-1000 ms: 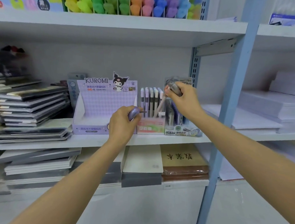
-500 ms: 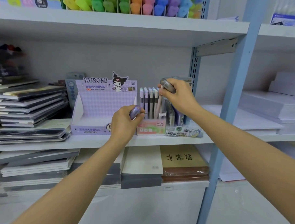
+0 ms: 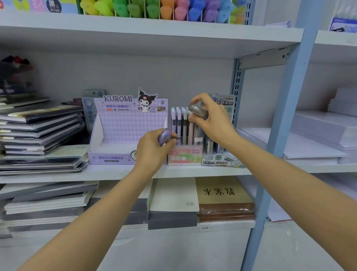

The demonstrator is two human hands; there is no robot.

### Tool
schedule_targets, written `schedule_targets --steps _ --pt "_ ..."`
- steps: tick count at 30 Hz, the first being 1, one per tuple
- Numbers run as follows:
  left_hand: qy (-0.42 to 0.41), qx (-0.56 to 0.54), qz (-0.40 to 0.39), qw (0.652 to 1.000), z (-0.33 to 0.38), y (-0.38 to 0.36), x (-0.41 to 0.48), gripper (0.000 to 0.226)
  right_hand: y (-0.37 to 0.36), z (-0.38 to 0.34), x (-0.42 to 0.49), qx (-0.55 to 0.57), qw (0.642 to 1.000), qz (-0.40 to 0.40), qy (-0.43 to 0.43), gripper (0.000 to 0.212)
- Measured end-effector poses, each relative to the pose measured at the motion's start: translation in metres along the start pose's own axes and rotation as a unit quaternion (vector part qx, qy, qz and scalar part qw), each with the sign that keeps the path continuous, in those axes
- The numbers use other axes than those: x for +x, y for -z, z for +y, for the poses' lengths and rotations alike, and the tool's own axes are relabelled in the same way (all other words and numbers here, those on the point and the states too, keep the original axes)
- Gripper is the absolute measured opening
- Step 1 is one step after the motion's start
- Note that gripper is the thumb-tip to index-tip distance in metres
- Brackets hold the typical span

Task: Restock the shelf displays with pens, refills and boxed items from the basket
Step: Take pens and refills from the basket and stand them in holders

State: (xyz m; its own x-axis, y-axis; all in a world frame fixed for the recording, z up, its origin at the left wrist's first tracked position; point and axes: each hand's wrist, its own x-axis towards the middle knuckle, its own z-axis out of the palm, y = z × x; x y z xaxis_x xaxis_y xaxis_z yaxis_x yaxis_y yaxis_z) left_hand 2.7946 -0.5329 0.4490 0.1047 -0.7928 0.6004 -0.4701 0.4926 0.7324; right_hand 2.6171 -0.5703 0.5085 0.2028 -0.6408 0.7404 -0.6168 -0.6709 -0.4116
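Broadly, the white middle shelf point(image 3: 114, 171) spans the frame, with a slumped stack of notebooks point(image 3: 36, 129) at centre left. Right of the stack stands the lilac Kuromi display box point(image 3: 129, 125), whose tray looks empty from this angle. Touching its right side is the Fruit Soda pen box point(image 3: 185, 156) with pens upright, and just beside that is the clear lead-refill display point(image 3: 221, 159), next to the blue upright.

The left hand point(image 3: 152, 150) sits at the centre of the frame, in front of the Kuromi box's right corner. Its fingers are curled round a lilac refill tube point(image 3: 164, 136), and it has barely moved over the last second. The right hand point(image 3: 213, 120), above and to the right, pinches a grey translucent refill tube point(image 3: 197, 110) between thumb and fingertips. That hand has drifted left, so the grey tube has come away from the clear display's header and now hangs over the pen tops.

I judge that neither tube is placed yet. The grey one has left the display it seems to match, and the lilac one probably belongs in the Kuromi tray. The basket is out of view.
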Motion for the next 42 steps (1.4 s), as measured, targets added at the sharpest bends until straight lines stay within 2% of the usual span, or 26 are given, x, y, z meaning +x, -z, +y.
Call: schedule_targets --steps 4,7,9,12,16,18,19,21,23,25,28,31,34,37,39,42 --pt "0.002 -0.012 -0.011 1.0 -0.001 0.001 0.0 0.008 -0.001 0.005 -0.003 -0.044 0.998 0.039 0.013 0.02" --pt "0.008 -0.018 -0.012 1.0 0.003 0.0 0.0 0.013 0.001 0.009 -0.003 -0.065 0.998 0.0 -0.024 0.019" --pt "0.01 -0.036 -0.011 0.999 0.008 -0.001 -0.001 0.014 0.004 0.01 -0.007 -0.015 0.999 -0.006 -0.039 0.016" --pt "-0.003 -0.083 0.006 0.997 0.021 -0.005 -0.004 0.008 0.013 0.006 -0.018 0.133 0.988 -0.006 -0.083 0.025" --pt "-0.019 -0.159 -0.017 0.987 0.05 -0.018 -0.008 0.019 0.021 0.004 -0.038 0.166 0.972 -0.13 -0.099 0.025" --pt "-0.009 -0.167 -0.048 0.985 0.062 -0.026 -0.01 0.023 0.024 0.004 -0.047 0.185 0.96 -0.192 -0.084 0.034" --pt "-0.008 -0.164 -0.059 0.985 0.065 -0.03 -0.011 0.021 0.027 0.005 -0.051 0.189 0.956 -0.209 -0.081 0.038" --pt "-0.014 -0.155 -0.052 0.986 0.066 -0.034 -0.011 0.018 0.037 0.005 -0.057 0.185 0.953 -0.218 -0.099 0.032" --pt "-0.01 -0.143 -0.014 0.99 0.062 -0.034 -0.012 0.023 0.051 0.011 -0.062 0.207 0.948 -0.208 -0.122 0.021" --pt "0.005 -0.145 -0.014 0.989 0.059 -0.032 -0.014 0.023 0.061 0.018 -0.067 0.246 0.942 -0.186 -0.131 0.017" --pt "0.008 -0.138 -0.096 0.986 0.061 -0.034 -0.02 0.024 0.067 0.019 -0.071 0.266 0.941 -0.165 -0.131 0.016" --pt "-0.009 -0.105 -0.172 0.979 0.064 -0.036 -0.023 0.045 0.07 0.016 -0.071 0.278 0.937 -0.165 -0.133 0.011" --pt "0.019 -0.111 -0.259 0.959 0.065 -0.032 -0.024 0.031 0.072 0.015 -0.073 0.284 0.935 -0.168 -0.13 0.011" --pt "0.043 -0.093 -0.31 0.945 0.065 -0.035 -0.028 0.025 0.069 0.016 -0.072 0.312 0.932 -0.105 -0.155 0.027" --pt "0.062 -0.107 -0.291 0.949 0.065 -0.041 -0.031 0.018 0.068 0.018 -0.069 0.401 0.895 -0.032 -0.191 0.033" --pt "0.08 -0.115 -0.268 0.953 0.065 -0.05 -0.038 0.013 0.064 0.022 -0.067 0.546 0.804 0.051 -0.232 0.027"
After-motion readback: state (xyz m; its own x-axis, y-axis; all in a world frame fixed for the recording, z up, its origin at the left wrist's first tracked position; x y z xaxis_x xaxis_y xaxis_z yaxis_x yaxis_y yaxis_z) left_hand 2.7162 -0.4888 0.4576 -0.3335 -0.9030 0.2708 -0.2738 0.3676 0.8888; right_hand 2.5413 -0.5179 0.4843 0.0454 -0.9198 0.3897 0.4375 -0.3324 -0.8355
